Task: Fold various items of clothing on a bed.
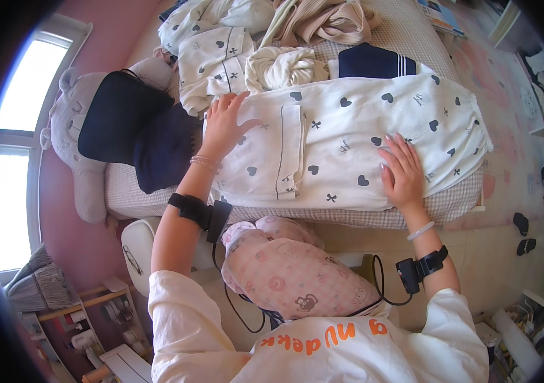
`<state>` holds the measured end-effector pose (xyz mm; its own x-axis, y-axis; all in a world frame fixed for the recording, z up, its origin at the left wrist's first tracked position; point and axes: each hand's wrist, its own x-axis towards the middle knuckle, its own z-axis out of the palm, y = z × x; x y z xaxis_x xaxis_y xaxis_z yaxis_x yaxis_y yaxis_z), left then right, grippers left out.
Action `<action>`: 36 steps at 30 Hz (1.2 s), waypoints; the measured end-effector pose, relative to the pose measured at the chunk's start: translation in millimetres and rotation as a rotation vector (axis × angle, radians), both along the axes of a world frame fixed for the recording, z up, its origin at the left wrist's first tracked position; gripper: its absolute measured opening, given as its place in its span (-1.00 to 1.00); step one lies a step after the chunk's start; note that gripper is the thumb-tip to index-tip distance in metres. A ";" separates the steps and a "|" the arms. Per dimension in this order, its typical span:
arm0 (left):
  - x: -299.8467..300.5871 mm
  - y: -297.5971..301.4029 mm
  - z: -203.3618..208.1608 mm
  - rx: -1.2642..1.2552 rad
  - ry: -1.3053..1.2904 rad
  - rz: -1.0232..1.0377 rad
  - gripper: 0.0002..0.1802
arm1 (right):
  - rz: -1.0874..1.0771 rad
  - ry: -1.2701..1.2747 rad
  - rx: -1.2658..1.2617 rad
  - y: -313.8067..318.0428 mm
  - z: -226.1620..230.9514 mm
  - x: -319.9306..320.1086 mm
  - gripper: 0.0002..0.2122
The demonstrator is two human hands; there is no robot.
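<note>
White heart-print garment (348,140): one, spread lengthwise across the bed (323,217), directly in front of the person; its left part shows dark-piped bands, its right end looks gathered.
Left hand (222,124): over the garment's left end, fingers spread and thumb apart, gripping nothing; how firmly it presses, I cannot tell.
Right hand (403,167): palm down on the right half, fingers extended on the cloth, holding nothing.
Smoothing the cloth: the step appears to be flattening; best done with light, flat palms, the left steadying its end while the right strokes outward toward the gathered end.
Piped bands: worth lining up, since a skewed layer there would likely make a crooked edge.
Creases: soft ones run near the right end; the thin fabric probably shifts if dragged, so short strokes suit it.
Clothes behind: one bunched heart-print piece (211,67), one cream rolled bundle (285,67), one navy piece with white stripes (371,62), one beige ribbed heap (326,22).
Left side: two dark cloth pieces (119,118), overlapping, and one plush toy (90,185).
Arms: two black strapped devices (422,268), one per forearm.
Floor at right: two dark slippers (521,223).
</note>
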<state>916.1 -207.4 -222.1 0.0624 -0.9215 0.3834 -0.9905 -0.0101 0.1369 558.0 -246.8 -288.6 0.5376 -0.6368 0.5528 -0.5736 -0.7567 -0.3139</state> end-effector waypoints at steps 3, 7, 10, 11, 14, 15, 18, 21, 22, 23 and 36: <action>-1.3 -8.8 1.4 0.222 0.001 -0.186 -0.70 | -0.005 0.004 -0.002 -0.3 -0.7 0.1 -0.78; -15.8 -17.4 5.1 0.343 0.136 -0.275 -0.75 | 0.000 -0.009 0.001 -0.6 -0.4 -1.1 -0.77; -22.0 -20.7 3.7 0.324 0.305 -0.274 -0.71 | 0.008 -0.013 0.006 -1.3 -0.4 1.4 -0.77; -22.6 -21.2 3.5 0.316 0.285 -0.278 -0.69 | 0.011 -0.011 0.008 -1.0 -0.2 1.5 -0.77; -27.5 -23.2 2.4 0.265 0.105 -0.327 -0.61 | -0.008 -0.010 0.003 -1.3 -0.6 -1.1 -0.78; -30.0 -22.2 1.8 0.232 0.082 -0.349 -0.60 | -0.006 -0.014 0.003 -1.1 -1.0 -1.3 -0.78; -36.1 -16.5 3.0 -0.016 0.005 -0.181 -0.60 | -0.003 -0.021 0.003 -1.5 -0.7 -0.6 -0.79; -7.8 -1.8 -9.9 -0.125 0.043 0.061 -0.60 | -0.002 -0.016 -0.002 -1.8 0.8 0.1 -0.80; 3.7 5.6 -11.5 -0.087 0.025 0.044 -0.59 | 0.001 -0.015 -0.004 -1.4 0.8 0.7 -0.80; 14.8 13.2 -13.5 -0.050 0.007 0.027 -0.58 | 0.004 -0.015 -0.006 -1.3 1.1 0.6 -0.80; -64.3 -25.7 1.7 0.287 0.011 -0.309 -0.60 | 0.007 -0.040 -0.020 -3.7 -0.5 0.6 -0.80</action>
<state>851.9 -233.0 -220.5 -0.2312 -0.9667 0.1093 -0.9513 0.2482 0.1826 558.6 -250.6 -289.1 0.5188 -0.6220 0.5865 -0.5557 -0.7667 -0.3215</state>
